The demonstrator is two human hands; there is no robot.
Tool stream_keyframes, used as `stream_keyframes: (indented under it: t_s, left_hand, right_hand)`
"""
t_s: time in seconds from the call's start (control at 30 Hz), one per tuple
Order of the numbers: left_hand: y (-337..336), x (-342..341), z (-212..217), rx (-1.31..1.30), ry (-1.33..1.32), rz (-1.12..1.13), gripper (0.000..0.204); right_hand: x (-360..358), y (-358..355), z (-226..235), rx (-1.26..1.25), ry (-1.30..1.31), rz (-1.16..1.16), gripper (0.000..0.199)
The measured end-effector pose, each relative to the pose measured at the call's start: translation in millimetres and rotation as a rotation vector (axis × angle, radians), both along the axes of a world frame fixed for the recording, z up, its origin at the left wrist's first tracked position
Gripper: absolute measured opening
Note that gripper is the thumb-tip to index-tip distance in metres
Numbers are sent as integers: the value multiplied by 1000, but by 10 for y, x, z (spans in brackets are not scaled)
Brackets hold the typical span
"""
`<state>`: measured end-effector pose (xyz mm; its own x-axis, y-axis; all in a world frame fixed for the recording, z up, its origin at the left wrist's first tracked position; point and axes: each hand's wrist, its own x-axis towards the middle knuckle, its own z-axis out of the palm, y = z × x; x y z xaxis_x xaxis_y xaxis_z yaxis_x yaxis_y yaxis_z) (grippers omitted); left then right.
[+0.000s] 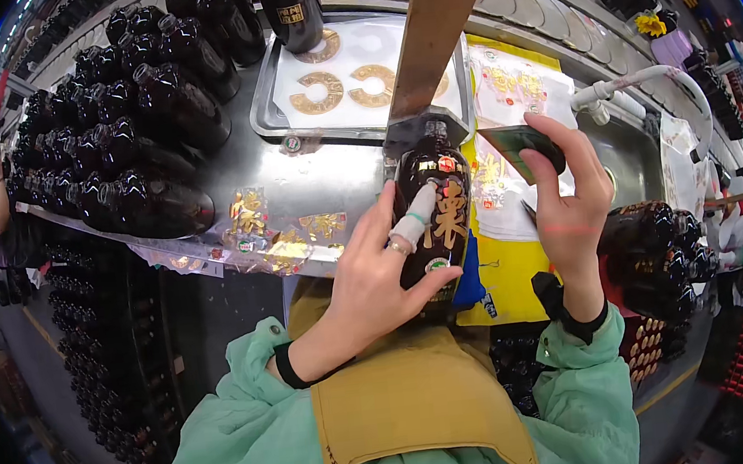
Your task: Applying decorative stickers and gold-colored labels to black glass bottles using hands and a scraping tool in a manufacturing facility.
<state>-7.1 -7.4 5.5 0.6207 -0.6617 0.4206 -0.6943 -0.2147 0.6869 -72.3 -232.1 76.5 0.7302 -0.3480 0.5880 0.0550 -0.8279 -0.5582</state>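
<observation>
A dark glass bottle with large gold characters and small red and green marks stands in front of me. My left hand grips its left side, thumb low across the front. The index finger, wrapped in white with a green band, presses on the gold lettering. Right of the bottle, my right hand pinches a flat dark-green scraper-like piece, apart from the glass. Below it, white decal sheets lie on a yellow cloth. Loose gold decals rest on the wet metal bench to the left.
Many dark bottles crowd the bench's left side. A metal tray holds white paper with gold C-shaped decals. A wooden beam crosses above the bottle. On the right are a white pipe, a sink and more bottles.
</observation>
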Motion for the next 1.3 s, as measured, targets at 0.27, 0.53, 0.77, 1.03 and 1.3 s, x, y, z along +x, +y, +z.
stream_keyframes:
  t_s: [0.27, 0.53, 0.77, 1.03, 1.3]
  left_hand:
    - [18, -21, 60, 87, -22, 8, 74]
    - [-62, 19, 106, 117, -66, 39, 76]
    - [1, -3, 21, 55, -99, 52, 79]
    - [16, 36, 13, 53, -32, 33, 79]
    - [251, 118, -362, -52, 408, -22, 58]
  right_hand:
    - [-1, 20, -47, 56, 8, 14, 34]
    - [9, 66, -8, 42, -6, 11, 35]
    - [274, 159, 65, -48, 40, 168, 36]
    - [646, 60, -46, -321, 172, 288, 28]
    - [474, 88, -65, -633, -77, 307, 30]
